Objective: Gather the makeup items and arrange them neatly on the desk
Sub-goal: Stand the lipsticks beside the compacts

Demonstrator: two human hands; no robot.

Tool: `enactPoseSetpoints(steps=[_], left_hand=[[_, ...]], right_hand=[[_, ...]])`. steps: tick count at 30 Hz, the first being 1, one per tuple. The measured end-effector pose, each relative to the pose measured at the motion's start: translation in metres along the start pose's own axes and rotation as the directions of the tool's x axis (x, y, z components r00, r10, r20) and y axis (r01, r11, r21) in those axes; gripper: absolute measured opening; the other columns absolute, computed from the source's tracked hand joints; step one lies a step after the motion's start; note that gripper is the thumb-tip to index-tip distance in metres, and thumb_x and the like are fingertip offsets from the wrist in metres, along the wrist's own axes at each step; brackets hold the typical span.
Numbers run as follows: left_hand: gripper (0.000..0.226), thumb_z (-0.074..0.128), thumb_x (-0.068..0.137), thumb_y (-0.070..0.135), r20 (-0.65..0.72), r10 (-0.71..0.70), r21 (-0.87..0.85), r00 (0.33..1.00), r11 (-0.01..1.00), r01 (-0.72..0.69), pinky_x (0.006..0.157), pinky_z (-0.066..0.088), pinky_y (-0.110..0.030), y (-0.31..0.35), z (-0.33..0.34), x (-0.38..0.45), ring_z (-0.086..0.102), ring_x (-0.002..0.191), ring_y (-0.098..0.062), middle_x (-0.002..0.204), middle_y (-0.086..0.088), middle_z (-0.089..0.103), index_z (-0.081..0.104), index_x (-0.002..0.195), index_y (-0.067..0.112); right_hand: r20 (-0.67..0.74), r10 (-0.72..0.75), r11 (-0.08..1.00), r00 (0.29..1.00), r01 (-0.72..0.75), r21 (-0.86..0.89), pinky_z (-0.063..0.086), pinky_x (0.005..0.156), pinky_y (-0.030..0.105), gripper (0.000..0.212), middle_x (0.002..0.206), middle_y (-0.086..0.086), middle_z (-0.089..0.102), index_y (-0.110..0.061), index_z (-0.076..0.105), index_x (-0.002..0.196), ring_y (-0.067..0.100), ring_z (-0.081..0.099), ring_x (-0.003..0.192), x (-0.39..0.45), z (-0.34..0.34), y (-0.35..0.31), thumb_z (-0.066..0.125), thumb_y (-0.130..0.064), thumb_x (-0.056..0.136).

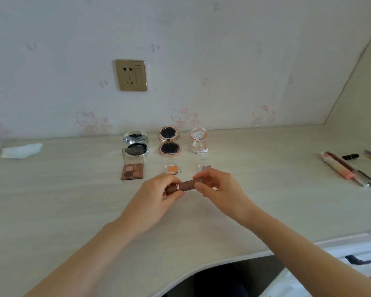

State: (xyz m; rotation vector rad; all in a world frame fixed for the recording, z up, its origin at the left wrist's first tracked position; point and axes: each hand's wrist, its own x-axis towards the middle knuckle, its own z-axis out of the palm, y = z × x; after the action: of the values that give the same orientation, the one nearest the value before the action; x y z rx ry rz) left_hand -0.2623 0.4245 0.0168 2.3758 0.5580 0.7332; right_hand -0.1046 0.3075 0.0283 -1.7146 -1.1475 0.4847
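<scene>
While both hands meet at frame centre, I see my left hand (159, 194) and right hand (215, 186) each pinching an end of one brown, matte lipstick tube (181, 186) with a gold ring, held level above the pale wood-grain desk (73, 200). Beyond it sit three open eyeshadow pans (132, 169), then three open round compacts (169, 140) in a row. At far right lies a cluster of pencils and tubes (347, 168). I can read no lettering.
</scene>
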Motion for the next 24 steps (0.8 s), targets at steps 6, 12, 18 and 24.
enactPoseSetpoints(steps=[6,12,18,24], left_hand=[[0.016,0.066,0.088,0.021,-0.084,-0.030,0.009,0.996,0.999,0.031,0.066,0.040,-0.010,-0.013,-0.009,-0.019,0.054,0.073,-0.002,0.086,0.014,0.062,0.063,0.102,0.027],[0.020,0.051,0.093,0.032,-0.034,-0.025,0.226,0.999,0.974,0.032,0.074,0.047,-0.035,-0.014,-0.008,-0.023,0.055,0.084,-0.014,0.093,0.006,0.053,0.050,0.112,0.027],[0.021,0.040,0.096,0.047,0.061,-0.062,0.254,0.996,0.966,0.044,0.060,0.035,-0.029,-0.013,-0.010,-0.018,0.049,0.073,-0.012,0.080,0.008,0.050,0.045,0.095,0.026],[0.027,0.042,0.093,0.051,0.088,0.005,0.229,0.996,0.973,-0.025,0.048,0.027,-0.028,-0.012,-0.017,-0.020,0.043,0.050,-0.011,0.054,0.008,0.043,0.038,0.082,0.027]], right_hand=[[0.152,-0.133,0.939,0.979,0.173,-0.296,0.043,0.076,0.010,0.017,0.097,-0.011,0.066,-0.026,0.064,0.108,0.001,0.057,0.088,0.002,0.023,-0.005,0.056,-0.023,0.093],[0.293,-0.279,0.755,0.914,0.398,-0.522,0.038,0.084,0.021,0.025,0.103,-0.001,0.058,-0.017,0.061,0.118,0.014,0.050,0.096,0.007,0.026,-0.017,0.050,-0.026,0.098],[0.350,-0.322,0.671,0.880,0.473,-0.571,0.038,0.087,0.025,0.026,0.110,-0.003,0.057,-0.017,0.059,0.118,0.016,0.049,0.100,0.008,0.022,-0.028,0.046,-0.029,0.099],[0.433,-0.340,0.626,0.835,0.545,-0.558,0.037,0.086,0.025,0.024,0.104,-0.005,0.057,-0.017,0.061,0.116,0.011,0.045,0.093,0.010,0.016,-0.035,0.048,-0.027,0.099]])
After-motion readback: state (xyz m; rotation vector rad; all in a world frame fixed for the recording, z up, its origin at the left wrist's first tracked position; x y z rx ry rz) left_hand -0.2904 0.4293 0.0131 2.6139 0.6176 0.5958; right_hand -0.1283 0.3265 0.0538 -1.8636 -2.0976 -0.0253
